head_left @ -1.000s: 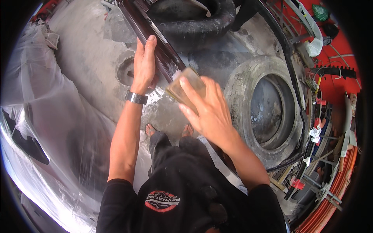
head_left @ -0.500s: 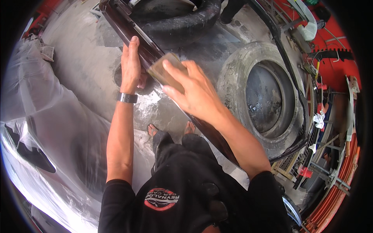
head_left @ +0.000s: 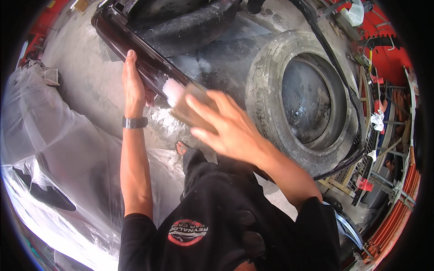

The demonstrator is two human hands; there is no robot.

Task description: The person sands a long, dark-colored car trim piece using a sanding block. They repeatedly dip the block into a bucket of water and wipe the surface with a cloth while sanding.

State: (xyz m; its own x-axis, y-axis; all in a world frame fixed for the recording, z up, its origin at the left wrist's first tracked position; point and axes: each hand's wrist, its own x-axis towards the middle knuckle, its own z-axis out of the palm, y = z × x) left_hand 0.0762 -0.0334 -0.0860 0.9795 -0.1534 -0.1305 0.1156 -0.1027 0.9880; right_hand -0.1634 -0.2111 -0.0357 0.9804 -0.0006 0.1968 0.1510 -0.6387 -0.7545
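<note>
A long, glossy dark maroon car body panel (head_left: 118,39), bumper-like, runs slantwise from the far left toward my body. My left hand (head_left: 133,88) grips its left edge, thumb on top and fingers tucked underneath, partly hidden. A flat brownish sanding block (head_left: 184,109), blurred by motion, lies against the panel under my right hand (head_left: 228,128), whose thumb and fingers clasp it. Just beyond the block, a pale whitish patch (head_left: 172,91) shows on the maroon surface. My right hand and forearm cover the panel's nearer stretch.
Two tyres, one dark (head_left: 187,31) and one grey and dusty (head_left: 266,90), lie on the concrete floor beyond and right of the panel. Clear plastic sheeting (head_left: 77,131) drapes something at left. Racks with orange-red lengths (head_left: 393,226) line the right side.
My right hand and the sanding block have slid nearer along the panel, baring the pale patch. The panel and my left hand appear farther left in the shifted view.
</note>
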